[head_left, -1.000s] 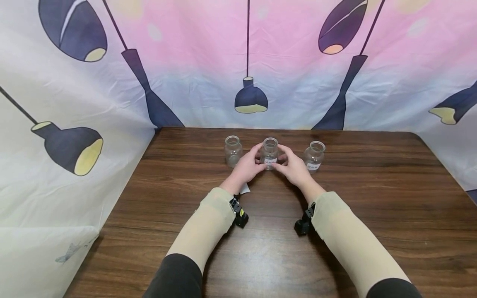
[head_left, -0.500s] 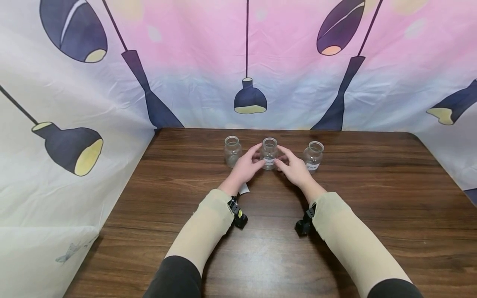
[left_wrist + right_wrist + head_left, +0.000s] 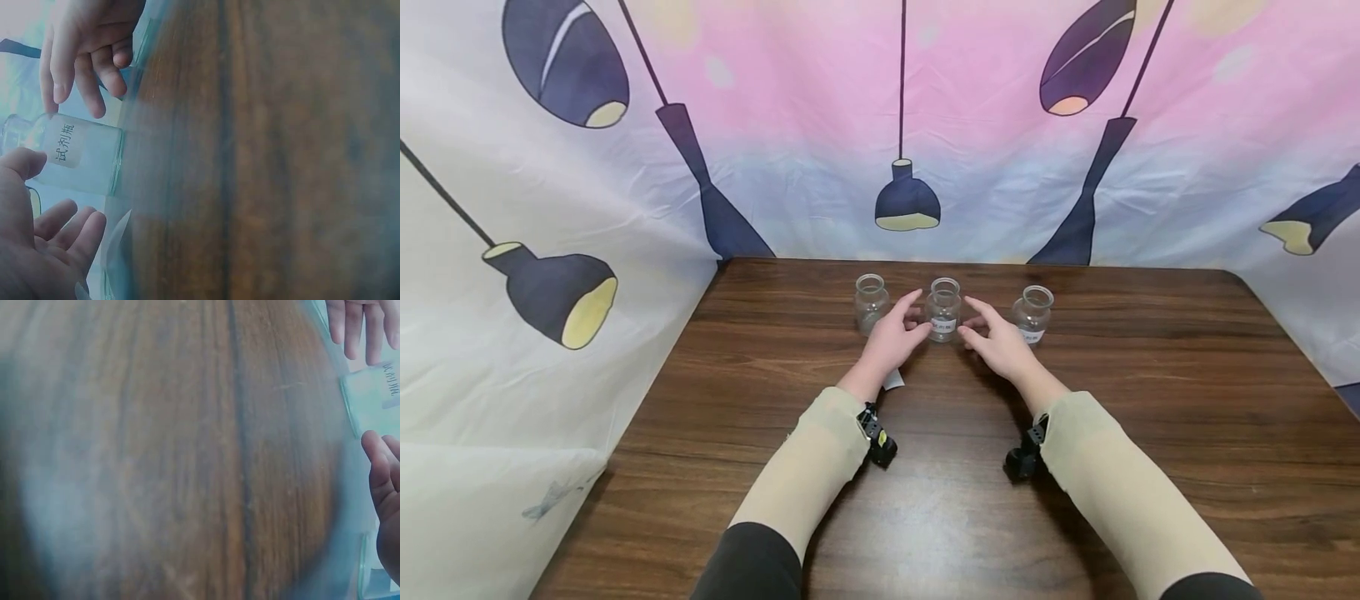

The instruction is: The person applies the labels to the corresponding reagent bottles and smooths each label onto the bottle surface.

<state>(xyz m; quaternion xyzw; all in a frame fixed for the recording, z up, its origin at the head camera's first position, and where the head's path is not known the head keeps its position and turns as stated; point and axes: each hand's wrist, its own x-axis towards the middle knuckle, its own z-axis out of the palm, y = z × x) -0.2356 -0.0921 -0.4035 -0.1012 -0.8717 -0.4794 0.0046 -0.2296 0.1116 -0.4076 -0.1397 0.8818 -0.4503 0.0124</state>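
Note:
The middle clear glass reagent bottle stands upright on the table with a white label printed in Chinese on its front. On its left side is my left hand, fingers spread and relaxed. My right hand is on the other side, a small gap showing between its fingers and the glass. In the left wrist view the labelled bottle lies between both hands, gripped by neither. Another bottle, partly hidden by my left hand, stands at the left. A third bottle, also labelled, stands just beyond my right hand.
A small white slip shows beside my left wrist. The dark wood table extends widely in front and to both sides. A printed cloth hangs behind the table's far edge and along the left.
Both hands have loosened from the middle bottle. The right hand has drawn off to the right, and the thumbs have come away from the front. The bottles stay in their row.

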